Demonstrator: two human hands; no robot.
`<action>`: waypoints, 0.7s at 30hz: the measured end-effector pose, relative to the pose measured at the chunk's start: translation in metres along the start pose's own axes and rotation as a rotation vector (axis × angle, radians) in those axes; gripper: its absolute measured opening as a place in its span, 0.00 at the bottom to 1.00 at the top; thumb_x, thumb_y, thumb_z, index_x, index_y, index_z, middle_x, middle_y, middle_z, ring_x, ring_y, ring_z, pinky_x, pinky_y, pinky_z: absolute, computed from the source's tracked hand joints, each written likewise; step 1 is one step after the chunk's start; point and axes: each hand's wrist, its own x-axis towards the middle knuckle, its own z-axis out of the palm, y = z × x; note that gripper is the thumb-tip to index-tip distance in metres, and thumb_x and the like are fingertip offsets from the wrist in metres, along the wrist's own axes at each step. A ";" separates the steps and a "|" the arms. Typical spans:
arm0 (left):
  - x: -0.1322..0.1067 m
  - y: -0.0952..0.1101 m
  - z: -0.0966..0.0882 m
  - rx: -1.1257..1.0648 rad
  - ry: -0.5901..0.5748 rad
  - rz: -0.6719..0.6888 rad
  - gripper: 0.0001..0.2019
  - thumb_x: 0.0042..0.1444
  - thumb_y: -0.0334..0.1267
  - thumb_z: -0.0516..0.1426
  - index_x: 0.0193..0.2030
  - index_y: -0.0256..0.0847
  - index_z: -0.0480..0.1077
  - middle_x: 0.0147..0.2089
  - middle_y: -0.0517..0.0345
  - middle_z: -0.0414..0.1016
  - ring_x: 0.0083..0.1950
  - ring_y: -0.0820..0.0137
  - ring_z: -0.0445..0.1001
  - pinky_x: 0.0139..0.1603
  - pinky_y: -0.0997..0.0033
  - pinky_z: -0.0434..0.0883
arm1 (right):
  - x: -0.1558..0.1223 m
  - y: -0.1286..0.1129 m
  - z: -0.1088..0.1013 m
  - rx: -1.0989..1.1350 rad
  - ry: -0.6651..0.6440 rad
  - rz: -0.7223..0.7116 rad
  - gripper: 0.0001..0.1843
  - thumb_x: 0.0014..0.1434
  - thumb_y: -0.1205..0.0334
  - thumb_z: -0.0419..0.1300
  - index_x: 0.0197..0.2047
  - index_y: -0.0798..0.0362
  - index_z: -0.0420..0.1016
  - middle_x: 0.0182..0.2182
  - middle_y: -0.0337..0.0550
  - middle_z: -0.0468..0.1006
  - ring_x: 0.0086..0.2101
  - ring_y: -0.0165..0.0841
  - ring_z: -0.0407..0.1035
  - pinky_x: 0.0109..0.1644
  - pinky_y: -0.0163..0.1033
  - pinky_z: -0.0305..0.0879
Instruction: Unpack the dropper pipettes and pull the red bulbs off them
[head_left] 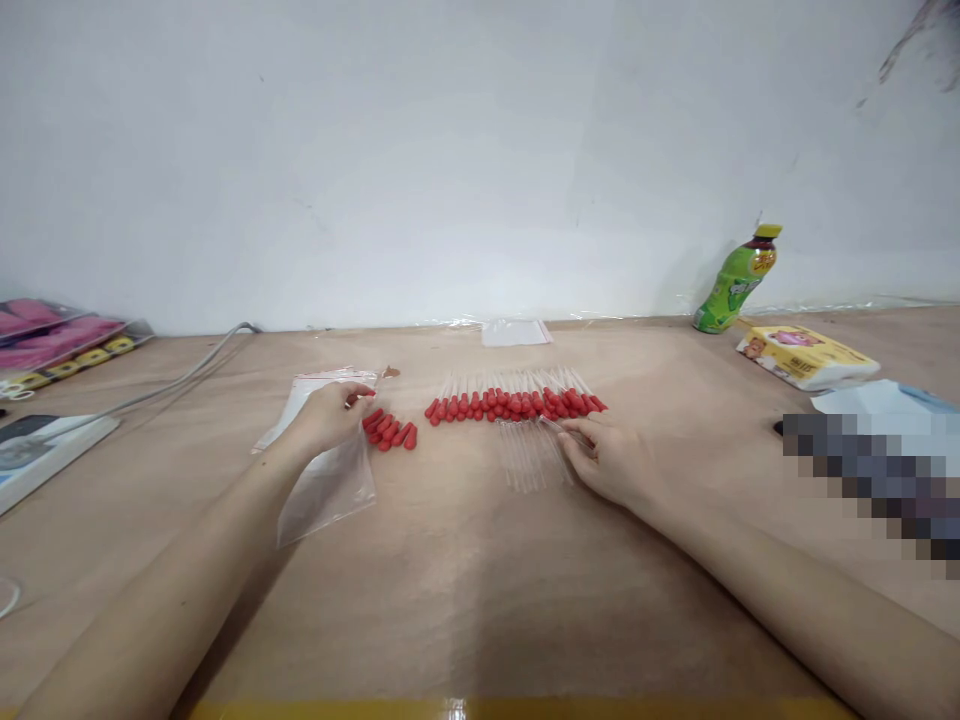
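Note:
My left hand (330,415) is closed on a red rubber bulb (363,394) and rests over a clear plastic zip bag (330,490) lying on the wooden table (465,580). Just to its right lies a small cluster of loose red bulbs (391,431). A long row of glass droppers with red bulbs (517,402) lies mid-table. My right hand (607,460) rests below that row, its fingers pinched on clear glass tubes (529,455) lying without bulbs.
A green drink bottle (735,280) leans against the white wall at the back right, beside a yellow tissue pack (806,357). A small clear bag (516,332) lies at the back centre. A grey cable (187,375), a white device (45,450) and pink packs (60,340) sit left.

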 end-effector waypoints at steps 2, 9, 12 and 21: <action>-0.001 -0.006 0.001 0.018 -0.078 -0.066 0.15 0.49 0.46 0.51 0.40 0.41 0.70 0.33 0.56 0.72 0.36 0.65 0.71 0.37 0.69 0.65 | 0.001 -0.002 -0.003 -0.007 -0.053 0.016 0.13 0.55 0.60 0.52 0.38 0.52 0.76 0.27 0.43 0.74 0.26 0.31 0.66 0.32 0.37 0.61; -0.005 -0.001 0.002 0.065 -0.125 -0.077 0.16 0.47 0.51 0.52 0.33 0.42 0.70 0.31 0.56 0.73 0.34 0.65 0.72 0.33 0.70 0.65 | 0.004 -0.005 -0.015 -0.005 -0.240 0.069 0.09 0.52 0.62 0.53 0.33 0.49 0.75 0.21 0.36 0.73 0.21 0.28 0.65 0.24 0.33 0.55; -0.006 0.004 -0.002 0.103 -0.054 -0.067 0.16 0.48 0.51 0.51 0.35 0.42 0.69 0.33 0.56 0.73 0.34 0.65 0.71 0.32 0.71 0.64 | 0.006 -0.002 -0.017 0.024 -0.298 0.116 0.07 0.50 0.63 0.54 0.28 0.50 0.74 0.19 0.35 0.73 0.20 0.28 0.64 0.22 0.32 0.53; -0.021 0.048 0.019 -0.022 0.020 0.304 0.10 0.52 0.44 0.51 0.31 0.40 0.67 0.26 0.60 0.70 0.29 0.70 0.68 0.30 0.72 0.62 | 0.012 -0.003 -0.011 0.170 -0.366 0.207 0.12 0.53 0.57 0.52 0.33 0.51 0.76 0.16 0.36 0.69 0.18 0.29 0.63 0.22 0.32 0.56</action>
